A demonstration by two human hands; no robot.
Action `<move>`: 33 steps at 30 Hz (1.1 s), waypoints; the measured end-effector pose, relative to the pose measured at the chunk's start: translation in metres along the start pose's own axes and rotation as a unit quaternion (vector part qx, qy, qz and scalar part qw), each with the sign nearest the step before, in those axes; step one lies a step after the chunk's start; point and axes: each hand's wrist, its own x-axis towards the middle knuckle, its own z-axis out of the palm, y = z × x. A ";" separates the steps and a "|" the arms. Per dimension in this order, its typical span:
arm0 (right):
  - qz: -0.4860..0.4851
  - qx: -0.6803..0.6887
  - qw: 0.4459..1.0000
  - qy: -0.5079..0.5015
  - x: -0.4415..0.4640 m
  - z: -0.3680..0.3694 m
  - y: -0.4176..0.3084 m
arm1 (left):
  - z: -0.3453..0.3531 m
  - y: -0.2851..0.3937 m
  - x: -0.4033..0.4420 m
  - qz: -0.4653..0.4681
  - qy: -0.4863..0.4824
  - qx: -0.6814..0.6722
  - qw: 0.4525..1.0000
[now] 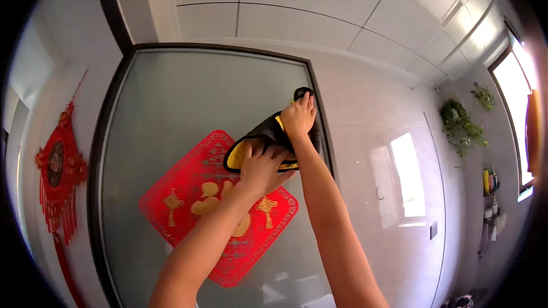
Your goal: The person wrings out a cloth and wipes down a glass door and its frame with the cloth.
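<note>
Gripping the cloth (264, 129), my right hand (298, 118) sits near the glass panel (194, 91)'s right edge; my left hand (262, 172) spreads open against the cloth. What's left, I can't tell.

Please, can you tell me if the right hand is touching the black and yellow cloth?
Touching. The head view shows the right hand pressed on the upper part of the black and yellow cloth, its fingers lying over the dark fabric near the door frame.
</note>
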 end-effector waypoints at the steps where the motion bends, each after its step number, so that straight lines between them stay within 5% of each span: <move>1: 0.009 0.019 0.999 0.036 -0.001 0.004 0.011 | 0.008 0.008 0.000 0.011 0.023 -0.018 1.000; 9: 0.020 -0.049 0.998 0.016 -0.026 -0.016 0.046 | 0.022 0.046 -0.007 0.007 0.017 0.014 1.000; 19: -0.044 -0.041 0.996 0.065 -0.162 -0.078 0.094 | 0.029 0.152 -0.110 -0.028 -0.140 -0.048 0.989; 25: -0.011 -0.042 0.999 -0.023 -0.284 -0.141 0.116 | 0.032 0.202 -0.237 -0.020 -0.149 -0.110 0.983; 30: -0.062 0.076 0.986 -0.138 -0.314 -0.181 0.139 | -0.008 0.205 -0.298 -0.015 -0.258 -0.181 0.949; 33: 0.040 0.046 0.994 -0.088 -0.313 -0.165 0.124 | -0.022 0.187 -0.302 0.053 -0.172 -0.219 0.959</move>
